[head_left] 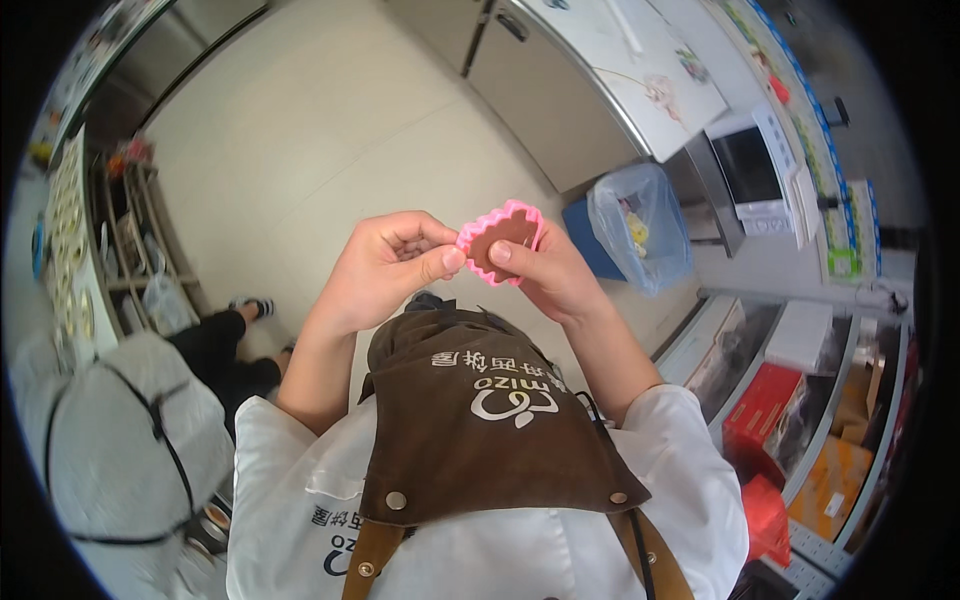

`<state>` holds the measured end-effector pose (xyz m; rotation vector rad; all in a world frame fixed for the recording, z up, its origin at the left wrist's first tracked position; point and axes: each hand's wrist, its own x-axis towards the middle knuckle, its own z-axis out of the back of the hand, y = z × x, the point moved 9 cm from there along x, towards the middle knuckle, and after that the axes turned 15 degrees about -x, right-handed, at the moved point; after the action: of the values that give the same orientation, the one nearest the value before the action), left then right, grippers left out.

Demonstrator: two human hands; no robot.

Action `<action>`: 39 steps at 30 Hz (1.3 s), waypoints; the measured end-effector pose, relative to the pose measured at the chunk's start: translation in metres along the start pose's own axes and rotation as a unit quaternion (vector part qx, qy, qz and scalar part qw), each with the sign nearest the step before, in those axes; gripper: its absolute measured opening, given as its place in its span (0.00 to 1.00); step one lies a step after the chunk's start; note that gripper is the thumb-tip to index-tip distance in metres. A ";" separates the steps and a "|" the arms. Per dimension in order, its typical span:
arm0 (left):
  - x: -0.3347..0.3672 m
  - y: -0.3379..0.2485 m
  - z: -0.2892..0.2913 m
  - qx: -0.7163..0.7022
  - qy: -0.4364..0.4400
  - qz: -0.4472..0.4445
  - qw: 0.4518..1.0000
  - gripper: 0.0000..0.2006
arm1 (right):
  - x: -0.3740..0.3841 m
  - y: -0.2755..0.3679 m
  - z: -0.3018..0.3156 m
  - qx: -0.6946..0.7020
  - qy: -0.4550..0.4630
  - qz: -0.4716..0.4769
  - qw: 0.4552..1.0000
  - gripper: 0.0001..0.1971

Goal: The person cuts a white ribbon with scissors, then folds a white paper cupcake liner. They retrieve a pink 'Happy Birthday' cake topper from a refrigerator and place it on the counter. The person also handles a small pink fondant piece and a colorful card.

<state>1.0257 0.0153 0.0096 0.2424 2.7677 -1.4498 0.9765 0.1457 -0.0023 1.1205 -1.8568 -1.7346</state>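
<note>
Above the brown apron [480, 420], both hands' fingers [440, 262] pinch a pink mould [500, 240].

Bright, even indoor light, soft shadows, sharp centre; fisheye bends edges into a black rim.

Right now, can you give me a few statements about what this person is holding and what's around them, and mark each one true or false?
1. Both hands hold a pink scalloped mould with a brown filling. True.
2. The left hand hangs free at the side. False: its thumb and fingers pinch the mould's left edge.
3. The right hand grips the mould's right side. True.
4. The bin on the right has a black liner. False: it is a blue bin with a clear liner.
5. The person wears a brown apron. True.
</note>
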 end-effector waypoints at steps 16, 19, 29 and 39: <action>0.341 -0.013 -0.071 0.243 0.106 0.055 0.963 0.06 | 0.105 0.086 0.280 -0.014 -0.092 0.039 0.995 0.12; 0.398 -0.021 -0.087 0.302 0.083 0.035 0.949 0.07 | 0.131 0.120 0.328 -0.014 -0.069 0.046 0.996 0.11; 0.551 -0.011 -0.086 0.271 0.071 0.082 0.957 0.07 | 0.222 0.144 0.455 0.025 -0.009 0.015 1.000 0.12; 0.699 -0.035 -0.067 0.170 0.160 0.103 0.967 0.06 | 0.311 0.184 0.545 0.053 -0.066 0.013 0.996 0.12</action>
<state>0.3344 0.1440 0.0214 0.8097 2.5841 -1.9673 0.3335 0.2634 -0.0024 1.0373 -2.0557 -1.7524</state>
